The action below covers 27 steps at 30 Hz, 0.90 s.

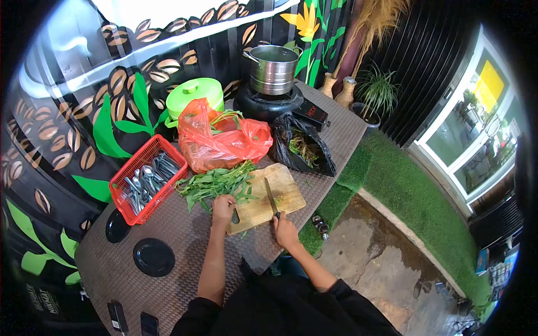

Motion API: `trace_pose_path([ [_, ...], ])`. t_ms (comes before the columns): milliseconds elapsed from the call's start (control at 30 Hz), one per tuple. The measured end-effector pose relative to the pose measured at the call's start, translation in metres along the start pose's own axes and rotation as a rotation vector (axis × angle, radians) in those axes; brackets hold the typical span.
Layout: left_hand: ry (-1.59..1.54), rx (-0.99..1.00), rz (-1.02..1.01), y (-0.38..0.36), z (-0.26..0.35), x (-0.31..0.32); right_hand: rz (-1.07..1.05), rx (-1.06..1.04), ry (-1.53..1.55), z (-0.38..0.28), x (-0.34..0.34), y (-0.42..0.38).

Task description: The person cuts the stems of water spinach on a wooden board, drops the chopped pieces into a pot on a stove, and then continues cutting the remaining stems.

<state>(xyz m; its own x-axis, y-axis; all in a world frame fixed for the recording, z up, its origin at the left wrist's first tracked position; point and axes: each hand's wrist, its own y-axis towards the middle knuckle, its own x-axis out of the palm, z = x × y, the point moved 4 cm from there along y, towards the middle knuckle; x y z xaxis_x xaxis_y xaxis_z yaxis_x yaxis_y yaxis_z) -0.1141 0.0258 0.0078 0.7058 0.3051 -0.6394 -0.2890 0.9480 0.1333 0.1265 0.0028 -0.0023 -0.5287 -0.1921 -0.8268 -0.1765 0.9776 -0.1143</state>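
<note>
My right hand [286, 231] is wrapped round the dark handle of a kitchen knife [270, 193], whose blade lies over the wooden cutting board [288, 193] and points away from me. At the board's left edge, my left hand [223, 207] is closed at the near side of a heap of leafy green stems [216, 183]. The fingers seem to pinch some of the greens, though what exactly is between them is too small to make out. Small green bits lie on the board near the blade.
Behind the board are a red plastic bag [216, 143] and a black bag of plant scraps [305, 145]. A steel pot [273, 70] stands on a stove [255, 105]. To the left are a red cutlery basket [148, 208], a green lidded pot [193, 95] and a black plate [153, 257].
</note>
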Motion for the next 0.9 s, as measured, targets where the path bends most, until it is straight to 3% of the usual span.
trace_pose_path([
  [300, -0.117, 0.056, -0.02, -0.001, 0.029, -0.021, 0.03, 0.002, 0.046, -0.004, -0.007, -0.004],
  [467, -0.25, 0.083, 0.1, 0.015, 0.041, -0.017, 0.021, -0.004, 0.061, -0.003, -0.006, -0.004],
  [900, -0.001, 0.062, 0.033, 0.015, 0.012, 0.001, 0.04, -0.01, 0.039, -0.004, -0.007, -0.005],
])
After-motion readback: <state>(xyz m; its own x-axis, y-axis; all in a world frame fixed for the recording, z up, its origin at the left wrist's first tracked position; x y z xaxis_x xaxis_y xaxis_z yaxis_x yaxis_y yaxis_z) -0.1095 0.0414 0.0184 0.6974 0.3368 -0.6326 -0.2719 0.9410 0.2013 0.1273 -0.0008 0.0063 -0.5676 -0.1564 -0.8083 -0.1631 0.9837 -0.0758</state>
